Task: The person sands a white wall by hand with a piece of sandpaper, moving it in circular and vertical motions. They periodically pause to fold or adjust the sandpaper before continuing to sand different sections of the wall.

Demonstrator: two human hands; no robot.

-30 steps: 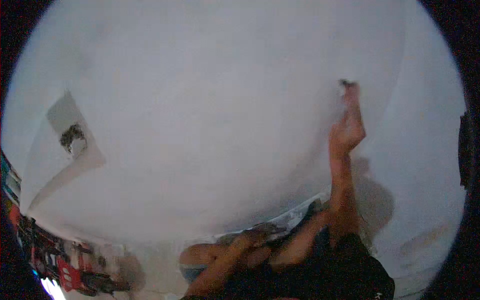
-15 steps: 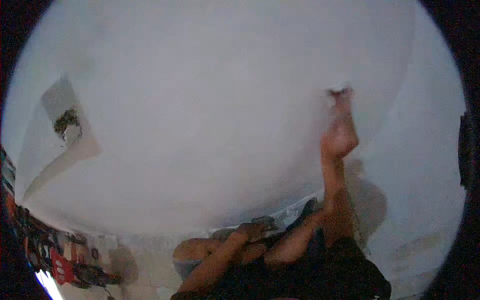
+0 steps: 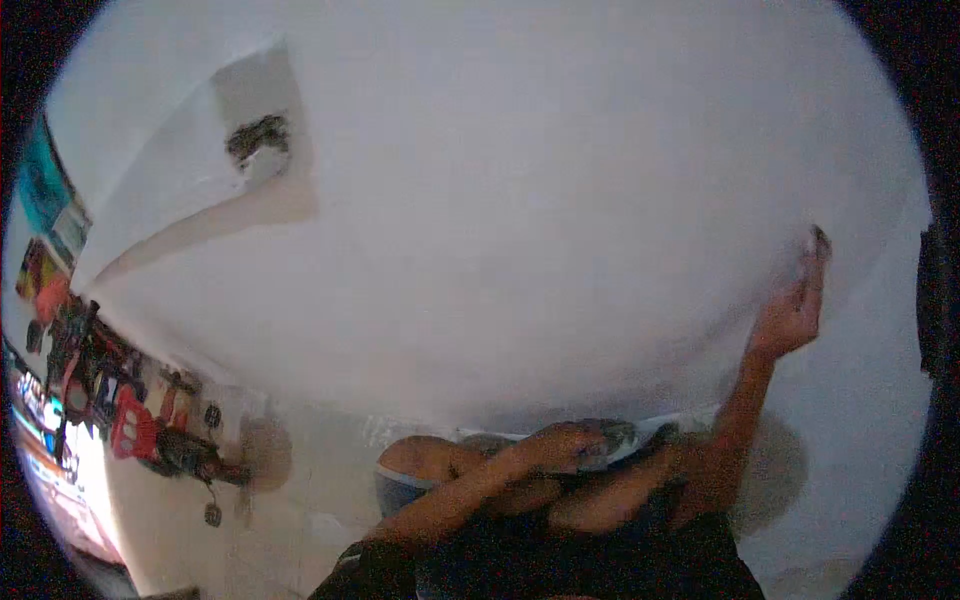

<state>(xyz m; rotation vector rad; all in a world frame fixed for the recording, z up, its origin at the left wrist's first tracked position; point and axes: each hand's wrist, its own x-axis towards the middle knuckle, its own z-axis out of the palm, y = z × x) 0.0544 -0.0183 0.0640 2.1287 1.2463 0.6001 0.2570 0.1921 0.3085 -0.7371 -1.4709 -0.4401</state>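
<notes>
My right hand (image 3: 790, 318) is raised at the right against the large white surface (image 3: 520, 220). Its fingers are closed round a small dark item (image 3: 820, 241) that touches or nearly touches the surface; blur hides what it is. Low in the middle, my left hand (image 3: 572, 442) is closed near my bent legs (image 3: 425, 458), at a greyish, partly shiny object (image 3: 615, 437) that I cannot make out. A grey-beige patch (image 3: 252, 86) with a dark, rough mark (image 3: 258, 138) shows on the white surface at the upper left.
Along the left edge stand a cluttered row of dark and red things (image 3: 135, 425), a teal panel (image 3: 42, 182) and a brightly lit opening (image 3: 100, 500). Pale floor (image 3: 300, 510) runs below the white surface. Round shadows lie beside my right arm.
The view has swung, so the patch and the cluttered things sit farther right and higher. My right hand appears farther right and lower, still with the dark item. My left hand stays low.
</notes>
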